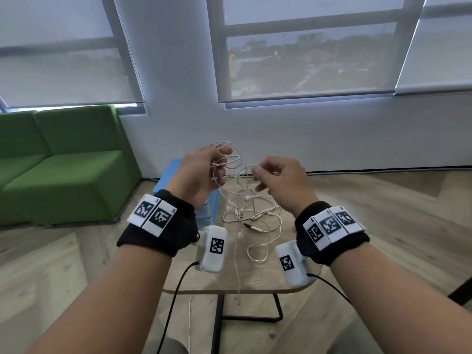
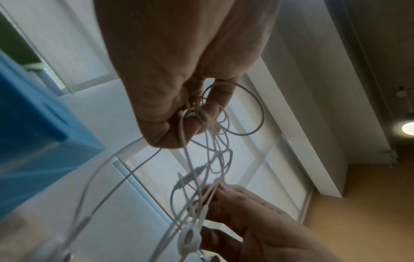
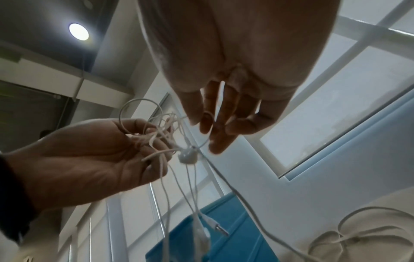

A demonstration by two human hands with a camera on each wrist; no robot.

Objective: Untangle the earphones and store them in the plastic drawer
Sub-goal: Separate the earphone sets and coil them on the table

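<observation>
A tangle of white earphones [image 1: 251,213] lies partly on the small wooden table [image 1: 255,279] and partly hangs in the air between my hands. My left hand [image 1: 204,167] is raised above the table and grips a bunch of cord loops [image 2: 201,117] in curled fingers. My right hand [image 1: 265,175] is level with it and pinches one loop [image 3: 207,113] at its fingertips. One earbud [image 3: 187,156] dangles between the hands. The blue plastic drawer unit [image 1: 172,172] stands on the table's far left, mostly hidden behind my left hand.
A green sofa [image 1: 63,162] stands to the left against the white wall under the windows. The table has a rounded front edge and a black metal leg [image 1: 218,318]. One cord end hangs over the front edge [image 1: 238,290]. Wooden floor surrounds the table.
</observation>
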